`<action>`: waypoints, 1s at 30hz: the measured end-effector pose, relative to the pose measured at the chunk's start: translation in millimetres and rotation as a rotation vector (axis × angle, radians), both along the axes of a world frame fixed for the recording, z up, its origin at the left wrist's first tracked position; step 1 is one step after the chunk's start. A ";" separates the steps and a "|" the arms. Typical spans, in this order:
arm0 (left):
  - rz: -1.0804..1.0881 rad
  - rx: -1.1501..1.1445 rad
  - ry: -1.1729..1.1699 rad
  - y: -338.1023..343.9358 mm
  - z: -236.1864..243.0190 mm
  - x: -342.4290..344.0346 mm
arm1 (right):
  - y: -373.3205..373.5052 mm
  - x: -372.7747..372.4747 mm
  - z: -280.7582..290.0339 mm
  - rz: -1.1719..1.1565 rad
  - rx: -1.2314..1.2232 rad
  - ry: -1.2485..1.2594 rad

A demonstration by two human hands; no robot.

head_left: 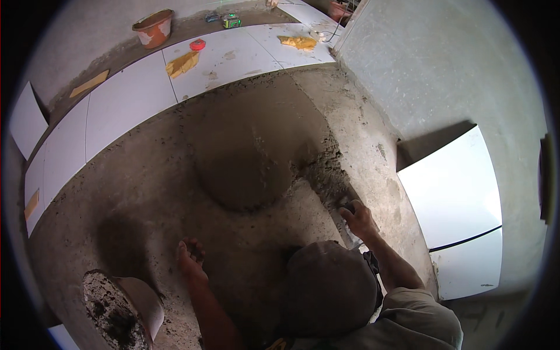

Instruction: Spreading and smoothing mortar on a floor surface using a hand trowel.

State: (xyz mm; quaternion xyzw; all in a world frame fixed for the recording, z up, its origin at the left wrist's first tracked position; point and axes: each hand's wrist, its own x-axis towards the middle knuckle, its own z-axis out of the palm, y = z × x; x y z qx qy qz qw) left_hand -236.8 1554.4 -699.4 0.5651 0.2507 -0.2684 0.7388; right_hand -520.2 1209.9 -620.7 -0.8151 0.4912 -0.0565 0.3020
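Note:
My right hand point(360, 221) is closed around the dark handle of what looks like a trowel; its pale blade point(351, 238) shows partly beneath the hand. Just beyond the knuckles lies a rough ridge of wet mortar point(331, 178). This ridge borders a smoothed grey mortar bed point(256, 128), which ends in a curved edge nearest me. My left hand point(191, 258) hangs over the floor with loosely curled fingers and nothing visible in it. Between my arms, a dark cloth-covered rounded shape point(332, 286) hides part of the floor.
White tiles point(221, 55) run along the far side, with yellow cloth-like pieces point(182, 64) and a red round object point(198, 45) on them. Behind stand an orange-brown bucket point(154, 29) and a green-lit device point(231, 21). A mortar-caked bucket point(140, 303) is lower left; tiles point(455, 186) lean right.

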 end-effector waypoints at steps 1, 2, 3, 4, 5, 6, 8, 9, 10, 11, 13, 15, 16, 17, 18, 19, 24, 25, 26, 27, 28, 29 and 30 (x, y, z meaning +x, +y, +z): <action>-0.014 0.009 -0.011 -5.8 1.4 1.1 | -8.3 -3.5 1.7 -0.032 -0.109 0.022; -0.024 0.014 -0.008 -13.4 2.8 0.0 | -18.8 -6.3 1.1 -0.069 -0.179 0.057; -0.044 0.026 -0.015 -20.1 4.0 -1.9 | -29.8 -6.5 -0.4 -0.089 -0.254 0.036; -0.062 0.040 -0.022 -25.6 4.4 -4.3 | -42.0 -5.0 -2.1 -0.107 -0.326 0.015; -0.068 0.048 -0.019 -29.8 5.9 -6.9 | -53.7 -5.5 -6.7 -0.090 -0.365 0.028; -0.086 0.069 -0.022 -34.2 7.5 -9.5 | -65.3 -4.4 -17.1 -0.093 -0.357 0.030; -0.106 0.099 -0.024 -40.8 7.4 -12.3 | -88.3 -0.6 -47.4 -0.128 -0.558 0.128; -0.114 0.116 -0.019 -43.6 4.9 -13.2 | -101.4 3.0 -66.0 -0.171 -0.509 0.199; -0.120 0.138 -0.013 -44.0 2.1 -13.8 | -109.7 11.5 -80.4 -0.189 -0.421 0.284; -0.125 0.141 -0.010 -48.3 -0.9 -13.5 | -119.6 13.0 -100.1 -0.182 -0.439 0.310; -0.141 0.131 -0.062 -43.1 0.4 -8.5 | -115.2 35.1 -107.7 -0.209 -0.355 0.326; -0.123 0.170 -0.064 -44.4 2.4 -5.6 | -108.3 36.2 -100.1 -0.186 -0.327 0.300; -0.114 0.192 -0.065 -47.9 2.0 -4.8 | -106.5 33.1 -97.1 -0.175 -0.313 0.278; -0.119 0.195 -0.064 -49.9 -0.1 -5.7 | -103.9 27.1 -95.0 -0.179 -0.309 0.280; -0.138 0.220 -0.050 -51.9 -2.1 -7.3 | -101.2 20.2 -93.5 -0.174 -0.370 0.238; -0.157 0.245 -0.037 -54.4 -4.4 -8.6 | -100.9 14.9 -91.2 -0.170 -0.431 0.195; -0.203 0.244 -0.072 -67.6 -8.7 -16.8 | -123.4 15.2 -41.1 -0.136 -0.493 -0.187; -0.208 0.255 -0.068 -68.0 -9.1 -18.5 | -129.1 15.7 -24.9 -0.165 -0.410 -0.189; -0.214 0.249 -0.060 -73.3 -10.8 -21.9 | -138.4 10.2 -12.5 -0.196 -0.336 -0.181; -0.227 0.259 -0.091 -76.9 -7.7 -22.1 | -150.3 4.6 -12.4 -0.194 -0.336 -0.182; -0.239 0.269 -0.123 -79.0 -5.1 -22.9 | -162.9 -2.0 -15.4 -0.253 -0.183 -0.160; -0.232 0.274 -0.126 -78.1 -4.7 -23.4 | -168.1 5.4 -11.3 -0.307 -0.025 -0.141; -0.242 0.286 -0.128 -76.2 -5.5 -24.8 | -171.0 14.2 -9.7 -0.301 -0.021 -0.145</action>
